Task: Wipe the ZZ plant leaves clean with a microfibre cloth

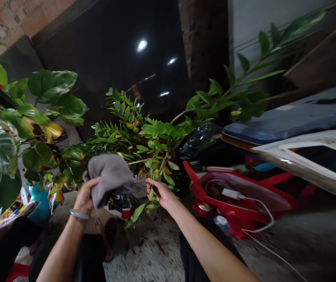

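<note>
A bunched grey cloth (109,176) is gripped in my left hand (86,196), which has a bangle at the wrist. My right hand (160,192) pinches a drooping leafy stem (153,196) of the green plant in front of me. The plant's foliage (159,133) spreads behind both hands, with one long stalk leaning out to the upper right. Its pot is mostly hidden in shadow. The cloth is close to the leaves on the left; whether it touches them I cannot tell.
Large broad leaves (38,121), some yellowed, crowd the left side. At right stand a red bag (244,219) with a white cable and a table edge (302,164). A dark glossy panel (112,51) rises behind. A teal vase-like object (38,201) is at lower left.
</note>
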Action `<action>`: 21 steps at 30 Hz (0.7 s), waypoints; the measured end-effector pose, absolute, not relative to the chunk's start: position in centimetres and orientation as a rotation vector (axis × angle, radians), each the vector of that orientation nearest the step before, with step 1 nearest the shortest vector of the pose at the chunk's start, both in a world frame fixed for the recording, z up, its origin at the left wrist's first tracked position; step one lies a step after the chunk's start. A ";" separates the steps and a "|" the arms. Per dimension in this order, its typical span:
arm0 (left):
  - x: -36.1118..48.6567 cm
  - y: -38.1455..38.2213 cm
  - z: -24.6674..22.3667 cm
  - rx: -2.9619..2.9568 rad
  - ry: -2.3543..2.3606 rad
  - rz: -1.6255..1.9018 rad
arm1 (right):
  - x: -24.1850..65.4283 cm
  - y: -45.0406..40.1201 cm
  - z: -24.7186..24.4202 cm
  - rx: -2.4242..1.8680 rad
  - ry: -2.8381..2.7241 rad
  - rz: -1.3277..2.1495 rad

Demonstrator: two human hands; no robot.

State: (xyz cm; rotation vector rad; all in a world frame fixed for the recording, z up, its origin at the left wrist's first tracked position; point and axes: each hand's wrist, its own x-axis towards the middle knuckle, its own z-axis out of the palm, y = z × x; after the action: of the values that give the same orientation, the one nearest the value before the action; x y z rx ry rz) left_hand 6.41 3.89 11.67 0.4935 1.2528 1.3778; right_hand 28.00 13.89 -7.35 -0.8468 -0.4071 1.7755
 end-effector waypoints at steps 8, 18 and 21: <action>6.8 8.4 12.8 0.590 1.280 1.469 | 26.8 13.4 -5.6 -0.811 -0.335 1.761; 4.7 6.1 16.7 0.697 1.170 1.517 | 27.8 13.1 -5.5 -0.822 -0.317 1.777; 5.3 8.0 18.4 0.730 1.094 1.668 | 27.2 12.9 -4.9 -0.816 -0.292 1.764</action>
State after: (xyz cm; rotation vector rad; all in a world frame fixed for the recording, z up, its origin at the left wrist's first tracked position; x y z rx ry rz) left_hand 5.32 8.04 18.41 0.7298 1.0940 1.6684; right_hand 27.24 12.94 -4.95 -0.8164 -0.2919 1.7643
